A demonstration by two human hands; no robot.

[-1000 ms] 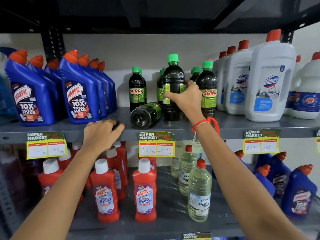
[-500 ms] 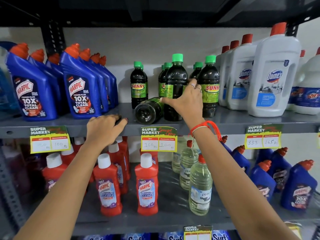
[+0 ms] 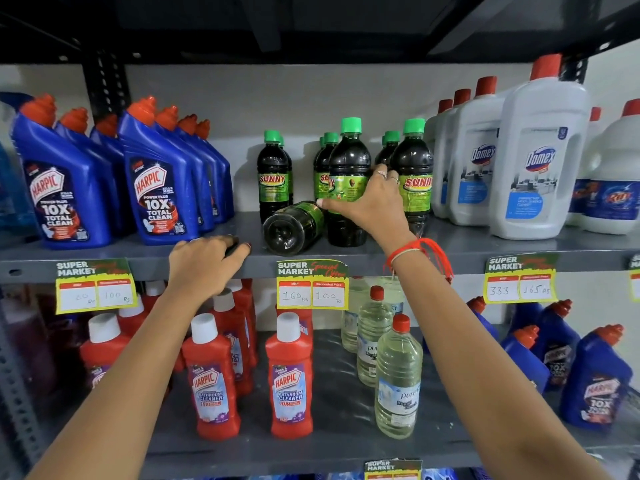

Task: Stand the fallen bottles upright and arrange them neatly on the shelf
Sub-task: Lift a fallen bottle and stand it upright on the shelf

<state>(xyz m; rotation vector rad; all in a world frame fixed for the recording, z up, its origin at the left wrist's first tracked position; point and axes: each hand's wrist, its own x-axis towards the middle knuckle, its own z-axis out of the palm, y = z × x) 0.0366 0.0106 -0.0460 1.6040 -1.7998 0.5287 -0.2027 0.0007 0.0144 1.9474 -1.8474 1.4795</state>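
Several dark Sunny bottles with green caps stand mid-shelf. One fallen Sunny bottle [image 3: 293,227] lies on its side on the grey shelf [image 3: 485,247], base toward me. Right beside it stands an upright Sunny bottle [image 3: 348,168], and my right hand [image 3: 372,202] is wrapped around its labelled middle, with a red thread on the wrist. My left hand [image 3: 204,263] rests curled over the shelf's front edge, left of the fallen bottle, with something small and dark under the fingers. Another upright Sunny bottle [image 3: 273,174] stands behind the fallen one.
Blue Harpic bottles [image 3: 157,181] fill the shelf's left; white Domex bottles [image 3: 540,157] fill the right. Price tags [image 3: 311,285] hang from the shelf edge. On the lower shelf stand red Harpic bottles [image 3: 290,379], clear bottles [image 3: 396,379] and more blue ones.
My right hand has slid down the upright Sunny bottle from its shoulder to its label and set it closer to the fallen bottle. My left hand stays on the shelf edge.
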